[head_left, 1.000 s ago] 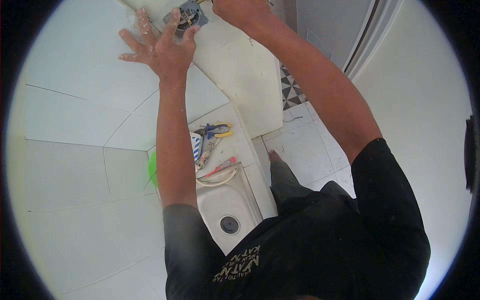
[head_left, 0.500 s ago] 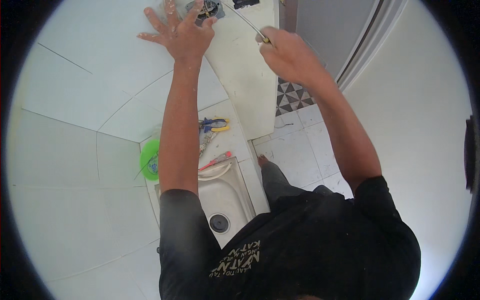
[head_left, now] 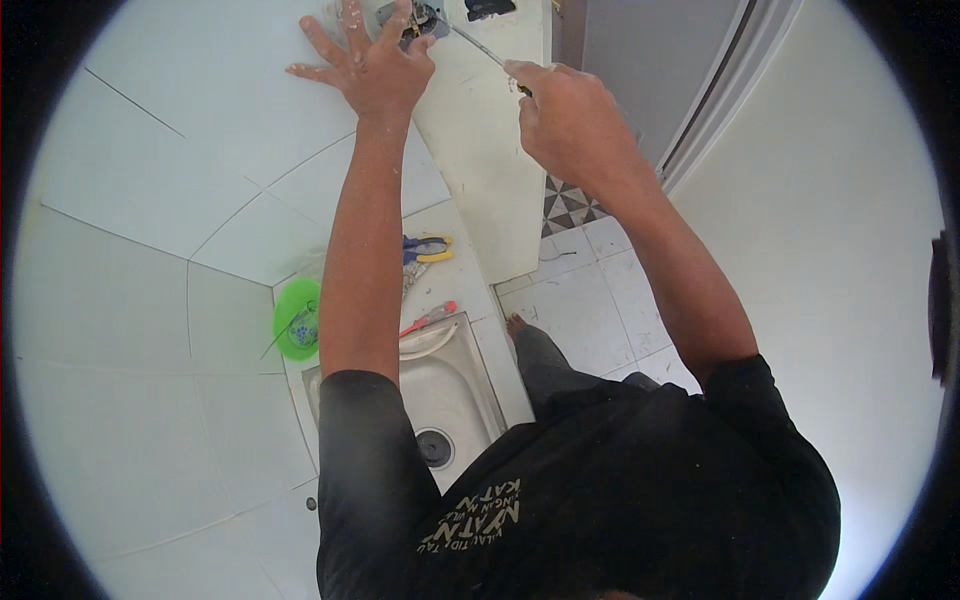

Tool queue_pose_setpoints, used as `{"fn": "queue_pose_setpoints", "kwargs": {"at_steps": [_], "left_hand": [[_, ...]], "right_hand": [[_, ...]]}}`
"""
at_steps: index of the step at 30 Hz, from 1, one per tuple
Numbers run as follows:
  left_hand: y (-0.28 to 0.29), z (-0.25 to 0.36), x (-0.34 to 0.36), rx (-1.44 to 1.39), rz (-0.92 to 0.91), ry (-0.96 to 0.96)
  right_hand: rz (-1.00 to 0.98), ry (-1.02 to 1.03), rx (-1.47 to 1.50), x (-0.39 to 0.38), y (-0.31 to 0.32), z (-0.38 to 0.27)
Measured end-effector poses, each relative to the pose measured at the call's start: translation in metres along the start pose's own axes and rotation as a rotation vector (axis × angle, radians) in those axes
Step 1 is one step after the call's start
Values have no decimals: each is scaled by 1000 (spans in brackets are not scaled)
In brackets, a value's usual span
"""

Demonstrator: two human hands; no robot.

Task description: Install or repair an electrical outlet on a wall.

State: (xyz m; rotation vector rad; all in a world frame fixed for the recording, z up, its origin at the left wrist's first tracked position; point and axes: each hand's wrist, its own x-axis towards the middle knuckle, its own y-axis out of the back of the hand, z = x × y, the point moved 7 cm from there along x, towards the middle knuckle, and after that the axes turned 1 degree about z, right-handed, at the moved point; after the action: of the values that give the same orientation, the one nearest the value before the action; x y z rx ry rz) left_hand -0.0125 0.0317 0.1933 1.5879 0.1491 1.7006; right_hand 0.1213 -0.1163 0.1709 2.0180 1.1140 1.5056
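Note:
At the top of the view, my left hand (head_left: pixel 383 75) lies against the white tiled wall with its fingers spread. Thumb and forefinger rest beside a grey electrical wall fitting (head_left: pixel 424 16), whose inner parts are exposed; the picture's edge cuts it off. My right hand (head_left: pixel 578 125) is closed round the handle of a long screwdriver (head_left: pixel 478 46), with the forefinger laid along it. The metal shaft slants up and left, its tip at the right side of the fitting; whether it sits in a screw is too small to tell.
Below my left forearm are a steel sink (head_left: pixel 485 385), a red-handled screwdriver (head_left: pixel 432 317), blue and yellow pliers (head_left: pixel 430 248) and a green bowl (head_left: pixel 283 325). A black piece (head_left: pixel 490 8) is right of the fitting. A grey door (head_left: pixel 660 60) stands at the right.
The screwdriver tip has come closer to the fitting. My right hand has turned a little, its forefinger now along the handle. My left hand stays spread on the wall.

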Motion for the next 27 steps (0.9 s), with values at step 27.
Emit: {"fn": "queue_pose_setpoints", "kwargs": {"at_steps": [27], "left_hand": [[-8,-16,1,-509,136,-150]], "right_hand": [[-145,-138,59,30,-3,-15]]}}
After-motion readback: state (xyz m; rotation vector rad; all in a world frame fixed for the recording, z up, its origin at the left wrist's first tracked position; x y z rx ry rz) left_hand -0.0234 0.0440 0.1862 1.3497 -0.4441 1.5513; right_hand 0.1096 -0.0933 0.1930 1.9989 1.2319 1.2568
